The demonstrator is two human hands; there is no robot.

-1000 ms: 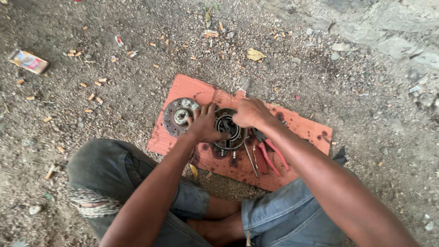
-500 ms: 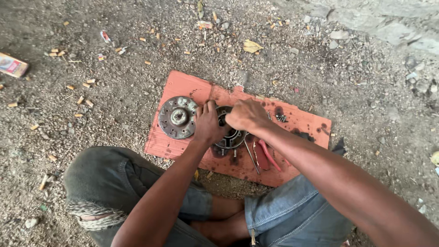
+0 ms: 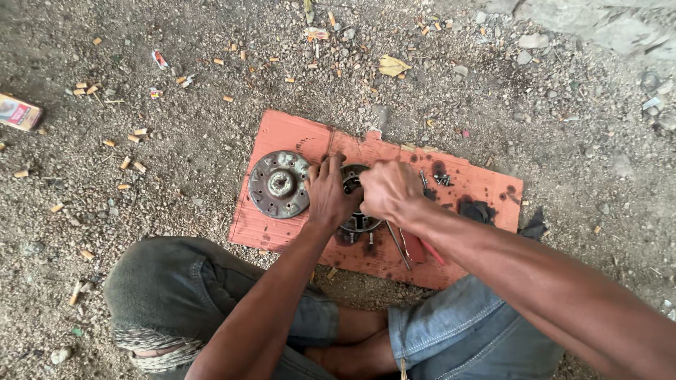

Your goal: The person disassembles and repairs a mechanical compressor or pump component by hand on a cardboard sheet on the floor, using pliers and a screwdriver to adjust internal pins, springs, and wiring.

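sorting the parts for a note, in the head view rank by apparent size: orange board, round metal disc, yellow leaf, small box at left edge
1. orange board
2. round metal disc
3. small box and yellow leaf: look about alike, and the box is cut off by the frame edge, so unranked.

A single camera sits on the person's head and looks almost straight down; it is close enough that the forearms and bent knees fill the lower frame; the orange board lies mid-frame, gravel ground spreading above it.
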